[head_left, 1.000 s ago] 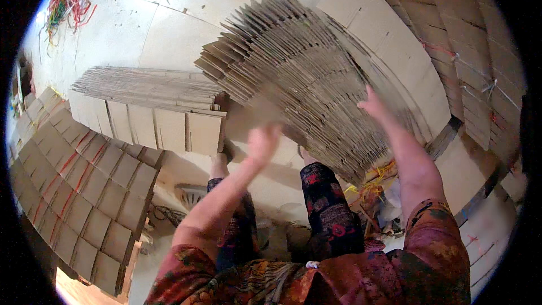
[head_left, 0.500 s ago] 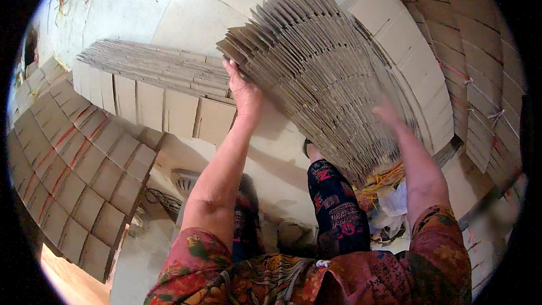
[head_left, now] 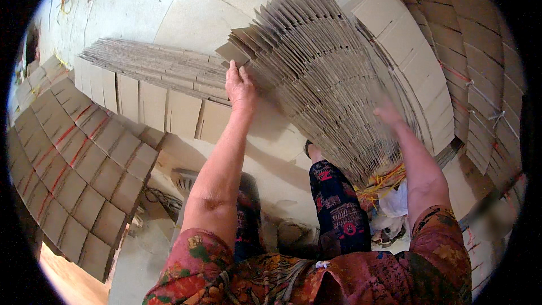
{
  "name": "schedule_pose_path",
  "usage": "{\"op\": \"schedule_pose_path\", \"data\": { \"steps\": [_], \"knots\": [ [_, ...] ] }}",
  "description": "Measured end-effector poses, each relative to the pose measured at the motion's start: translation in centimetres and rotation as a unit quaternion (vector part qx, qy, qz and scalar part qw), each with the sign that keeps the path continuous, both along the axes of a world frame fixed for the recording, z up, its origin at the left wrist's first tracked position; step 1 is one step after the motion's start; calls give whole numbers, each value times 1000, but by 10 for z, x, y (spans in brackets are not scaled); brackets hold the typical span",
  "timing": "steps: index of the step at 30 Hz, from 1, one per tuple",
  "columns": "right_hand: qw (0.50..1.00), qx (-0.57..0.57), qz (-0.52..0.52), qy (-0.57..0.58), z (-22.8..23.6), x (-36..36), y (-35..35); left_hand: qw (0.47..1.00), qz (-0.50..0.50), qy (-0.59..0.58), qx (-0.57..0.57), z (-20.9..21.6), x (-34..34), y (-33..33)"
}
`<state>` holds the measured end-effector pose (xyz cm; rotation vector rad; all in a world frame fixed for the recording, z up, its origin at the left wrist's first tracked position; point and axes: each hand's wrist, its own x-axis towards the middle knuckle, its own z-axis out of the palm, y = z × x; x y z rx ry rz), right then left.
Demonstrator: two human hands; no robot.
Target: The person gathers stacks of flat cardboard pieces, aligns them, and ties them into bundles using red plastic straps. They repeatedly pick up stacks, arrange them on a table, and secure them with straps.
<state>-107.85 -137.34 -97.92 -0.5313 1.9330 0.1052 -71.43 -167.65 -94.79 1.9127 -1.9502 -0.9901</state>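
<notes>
Head view: the left hand has its fingers stretched and slightly parted at the left edge of the cardboard fan; whether they pinch a sheet, I cannot tell. The right hand is blurred over the fan's right side, and its grip cannot be made out.

The fan's many thin sheets stand on edge, spread wide at the far end and packed tighter at the near one. If the left hand pressed unevenly, the loose outer sheets there could topple, since no tie shows around them. A hard push from the right hand could make the middle layers slip out of line, and the raw edges might scrape bare fingers.

Left of the fan, a low cardboard row lies close; sheets sliding that way could tangle with it. At the fan's near end, yellow strands could snag among the lower edges. A foot is just beside the fan's near left side, where slumping cardboard might land on it.
</notes>
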Motion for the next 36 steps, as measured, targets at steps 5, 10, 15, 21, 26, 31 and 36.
{"op": "schedule_pose_path", "data": {
  "steps": [5,10,15,21,26,31,36],
  "knots": [
    [1000,-20,-10,-11,11,2,-3,997,35,-45,58,16,-24,-17],
    [999,-32,-24,-20,16,6,-12,994,71,-85,7,25,-25,-12],
    [998,3,-55,-31,14,3,-6,981,-95,-168,17,38,-40,-27],
    [998,-12,-65,-15,23,7,-13,975,-67,-212,26,30,-44,-33],
    [999,-8,-46,-12,58,18,-44,978,-24,-204,26,43,-62,-39],
    [997,-29,-68,-9,54,15,-34,965,-137,-157,-160,23,-47,-43],
    [993,-78,-82,-22,57,20,-38,937,-224,-254,-90,21,-53,-45]
  ]
}}
